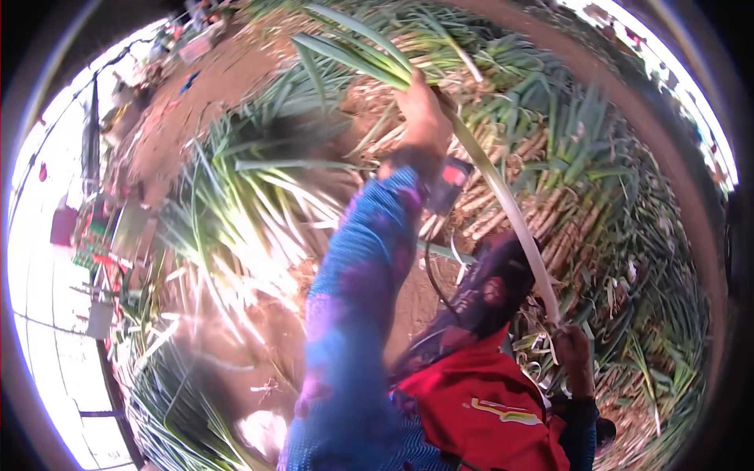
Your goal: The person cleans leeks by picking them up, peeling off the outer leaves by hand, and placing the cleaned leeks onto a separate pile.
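Observation:
A long green onion (499,184) stretches between my two hands, its white stalk bent slightly and slanting down to the right. My left hand (424,114), reaching far forward in a blue patterned sleeve, is closed around its green upper part, with the leaves (353,56) fanning out beyond the fist. At the root end, my right hand (573,353) is closed with the fingers at the stalk's tip. Thin pale strips of peel (538,345) hang beside that hand. Just below my left wrist is a dark boxy object with a red patch (452,177), partly hidden by the arm.
Piles of unpeeled green onions (550,204) lie ahead and to the right. Whiter, cleaner-looking stalks (251,212) are heaped at left, with another leafy bunch (177,408) below. A red apron (479,400) covers my lap. Bare soil (177,118) and crates (196,47) lie farther left.

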{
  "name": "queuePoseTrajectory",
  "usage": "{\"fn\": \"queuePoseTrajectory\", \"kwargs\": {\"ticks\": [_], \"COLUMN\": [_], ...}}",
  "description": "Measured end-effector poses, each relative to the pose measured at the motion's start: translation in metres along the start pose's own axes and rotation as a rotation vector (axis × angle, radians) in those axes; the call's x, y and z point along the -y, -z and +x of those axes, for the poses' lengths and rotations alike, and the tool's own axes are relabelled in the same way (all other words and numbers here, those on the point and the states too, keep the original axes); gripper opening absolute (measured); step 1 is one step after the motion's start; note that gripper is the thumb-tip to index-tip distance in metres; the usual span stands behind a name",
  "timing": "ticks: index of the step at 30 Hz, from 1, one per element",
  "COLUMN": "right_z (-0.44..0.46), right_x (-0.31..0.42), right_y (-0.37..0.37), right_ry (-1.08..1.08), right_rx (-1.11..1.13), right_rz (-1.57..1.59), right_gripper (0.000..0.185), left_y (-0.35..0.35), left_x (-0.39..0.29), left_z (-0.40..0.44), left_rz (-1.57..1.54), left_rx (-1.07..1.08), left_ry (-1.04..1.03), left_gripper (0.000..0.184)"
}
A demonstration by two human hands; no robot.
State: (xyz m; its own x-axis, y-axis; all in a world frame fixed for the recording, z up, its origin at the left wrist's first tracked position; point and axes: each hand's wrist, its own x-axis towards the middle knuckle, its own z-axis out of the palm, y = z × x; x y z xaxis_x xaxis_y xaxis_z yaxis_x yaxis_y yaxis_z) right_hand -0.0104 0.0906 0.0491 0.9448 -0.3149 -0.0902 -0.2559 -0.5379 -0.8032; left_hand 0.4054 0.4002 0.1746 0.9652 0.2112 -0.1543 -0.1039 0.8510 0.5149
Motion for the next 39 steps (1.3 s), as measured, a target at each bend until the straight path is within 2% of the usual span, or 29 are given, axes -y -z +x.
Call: {"fn": "queuePoseTrajectory", "kwargs": {"ticks": [2, 4, 6, 7, 9, 10, 11, 13, 14, 15, 16, 17, 19, 21, 22, 24, 26, 27, 29, 30, 31, 32, 33, 35, 36, 37, 38, 39], "right_z": [0.007, 0.011, 0.018, 0.020, 0.015, 0.013, 0.010, 0.001, -0.005, -0.012, -0.018, -0.021, -0.022, -0.020, -0.016, -0.015, -0.007, -0.007, -0.016, -0.020, -0.020, -0.023, -0.021, -0.022, -0.023, -0.024, -0.024, -0.016], "right_x": [0.004, -0.008, -0.048, -0.050, -0.097, -0.115, -0.119, -0.146, -0.158, -0.160, -0.161, -0.164, -0.179, -0.207, -0.199, -0.168, -0.150, -0.152, -0.173, -0.192, -0.214, -0.195, -0.199, -0.187, -0.184, -0.224, -0.222, -0.222], "right_y": [0.009, 0.009, 0.015, 0.021, 0.050, 0.058, 0.057, 0.068, 0.071, 0.069, 0.069, 0.067, 0.060, 0.066, 0.063, 0.060, 0.055, 0.056, 0.066, 0.076, 0.077, 0.068, 0.060, 0.044, 0.037, 0.034, 0.029, 0.016], "right_ry": [-0.156, -0.211, -0.318, -0.414, -0.486, -0.517, -0.624, -0.638, -0.639, -0.610, -0.657, -0.698, -0.735, -0.742, -0.759, -0.797, -0.774, -0.767, -0.726, -0.756, -0.774, -0.796, -0.778, -0.779, -0.765, -0.695, -0.640, -0.783], "right_rx": [0.058, -0.095, -0.312, -0.332, -0.269, -0.238, -0.403, -0.444, -0.460, -0.463, -0.479, -0.491, -0.464, -0.406, -0.371, -0.305, -0.257, -0.251, -0.263, -0.240, -0.302, -0.290, -0.308, -0.299, -0.276, -0.266, -0.235, -0.283], "right_rz": [0.176, 0.306, 0.387, 0.473, 0.591, 0.656, 0.560, 0.533, 0.522, 0.466, 0.448, 0.434, 0.431, 0.436, 0.423, 0.396, 0.384, 0.392, 0.393, 0.377, 0.333, 0.324, 0.311, 0.202, 0.219, 0.210, 0.030, 0.095], "right_gripper": [0.013, 0.019, 0.019, 0.016, 0.013, 0.012, 0.012, 0.011, 0.011, 0.013, 0.014, 0.015, 0.017, 0.018, 0.018, 0.018, 0.016, 0.015, 0.016, 0.015, 0.014, 0.016, 0.017, 0.022, 0.029, 0.034, 0.037, 0.037], "left_y": [0.020, 0.052, 0.104, 0.128, 0.185, 0.221, 0.255, 0.307, 0.341, 0.364, 0.395, 0.412, 0.425, 0.428, 0.426, 0.410, 0.471, 0.474, 0.488, 0.470, 0.452, 0.415, 0.389, 0.359, 0.325, 0.289, 0.238, 0.207], "left_x": [-0.069, -0.135, -0.200, -0.237, -0.320, -0.358, -0.396, -0.461, -0.462, -0.458, -0.437, -0.409, -0.323, -0.219, -0.165, -0.083, 0.009, 0.044, 0.090, 0.098, 0.100, 0.090, 0.086, 0.099, 0.099, 0.099, 0.089, 0.099], "left_z": [0.029, 0.066, 0.103, 0.120, 0.172, 0.192, 0.209, 0.200, 0.206, 0.203, 0.199, 0.188, 0.156, 0.113, 0.085, 0.020, 0.003, -0.017, -0.057, -0.080, -0.090, -0.095, -0.092, -0.068, -0.054, -0.039, -0.040, -0.032], "left_rz": [0.197, 0.265, 0.403, 0.643, 0.632, 0.948, 1.255, 1.530, 1.638, 1.733, 1.637, 1.557, 1.406, 1.342, 1.366, 1.687, 1.909, 2.665, 1.971, 1.646, 1.523, 1.392, 1.529, 1.527, 1.674, 1.815, 1.461, 1.063], "left_rx": [0.070, 0.081, 0.294, 0.326, 0.361, 0.361, 0.301, 0.090, -0.085, -0.274, -0.561, -0.708, -0.757, -0.696, -0.642, -0.429, 0.094, 0.673, 0.688, 0.671, 0.741, 0.802, 0.907, 0.820, 0.713, 0.601, 0.723, 0.575], "left_ry": [-0.163, -0.182, -0.341, -0.392, -0.243, -0.445, -0.664, -0.621, -0.706, -0.768, -0.828, -0.837, -0.716, -0.507, -0.378, -0.157, -0.076, -0.321, -0.032, 0.094, 0.341, 0.577, 0.354, 0.088, 0.052, 0.031, -0.300, 0.049], "left_gripper": [0.021, 0.028, 0.032, 0.031, 0.016, 0.019, 0.023, 0.036, 0.041, 0.047, 0.055, 0.051, 0.044, 0.036, 0.033, 0.026, 0.018, 0.018, 0.020, 0.023, 0.024, 0.025, 0.023, 0.025, 0.025, 0.026, 0.019, 0.017]}}
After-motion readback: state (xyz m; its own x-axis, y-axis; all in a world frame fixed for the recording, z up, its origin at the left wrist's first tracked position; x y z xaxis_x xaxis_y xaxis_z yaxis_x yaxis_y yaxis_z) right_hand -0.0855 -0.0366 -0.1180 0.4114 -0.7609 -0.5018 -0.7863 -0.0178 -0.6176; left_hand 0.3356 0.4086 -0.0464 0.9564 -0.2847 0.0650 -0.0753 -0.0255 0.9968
